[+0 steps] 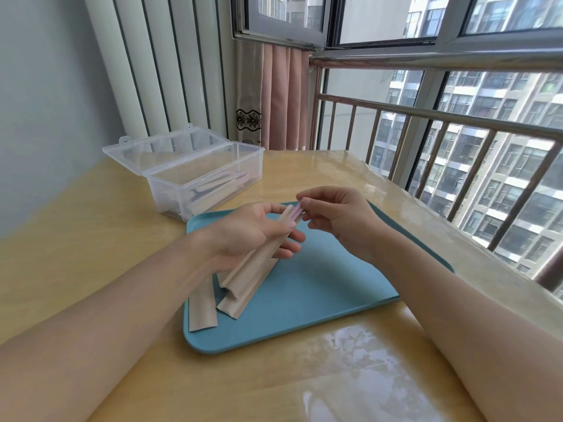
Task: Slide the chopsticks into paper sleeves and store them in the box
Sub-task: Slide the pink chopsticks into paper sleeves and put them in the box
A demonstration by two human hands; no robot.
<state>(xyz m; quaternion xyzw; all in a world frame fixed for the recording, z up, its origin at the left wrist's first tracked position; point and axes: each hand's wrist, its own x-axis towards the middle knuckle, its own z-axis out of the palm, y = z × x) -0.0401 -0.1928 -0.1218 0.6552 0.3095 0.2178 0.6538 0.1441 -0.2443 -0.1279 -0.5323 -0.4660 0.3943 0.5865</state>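
Gripping a brown paper sleeve (275, 239) above the blue tray (320, 300), the left hand (243, 233) is closed around it, while pink chopsticks (295, 212) are pinched at its far opening by the right hand (338, 220); sleeved pairs are seen in the clear box (195, 178), far left

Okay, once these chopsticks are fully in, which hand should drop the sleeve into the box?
Probably the left hand: it already holds the brown paper sleeve, and the open clear plastic box sits on its side. The right hand only pinches the pink chopstick ends.
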